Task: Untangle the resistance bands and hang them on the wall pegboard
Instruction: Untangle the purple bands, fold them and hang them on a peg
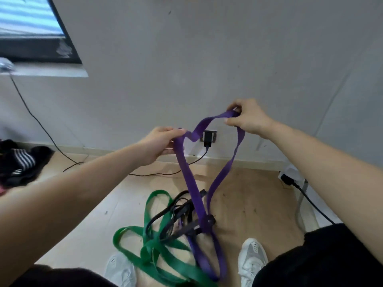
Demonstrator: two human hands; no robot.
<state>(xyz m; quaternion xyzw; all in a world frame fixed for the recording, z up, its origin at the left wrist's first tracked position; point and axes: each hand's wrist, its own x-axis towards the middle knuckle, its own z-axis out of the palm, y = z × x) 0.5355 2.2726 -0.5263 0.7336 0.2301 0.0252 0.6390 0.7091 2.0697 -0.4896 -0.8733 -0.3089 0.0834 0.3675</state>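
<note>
A purple resistance band (189, 179) hangs as a loop in front of me, lifted off the floor. My right hand (247, 119) pinches its top fold, higher and to the right. My left hand (160, 143) grips the band's left strand a little lower. Down on the wooden floor the purple band runs into a knot with a thin black band (172, 216) and a wide green band (153, 249), which lie tangled between my two white shoes. No pegboard is in view.
A grey wall stands ahead with a socket and black plug (208, 138); its cable trails over the floor. A window (31, 27) is at the upper left. Dark striped clothing (18, 162) lies at the left. Another plug and cable (290, 181) sit at the right.
</note>
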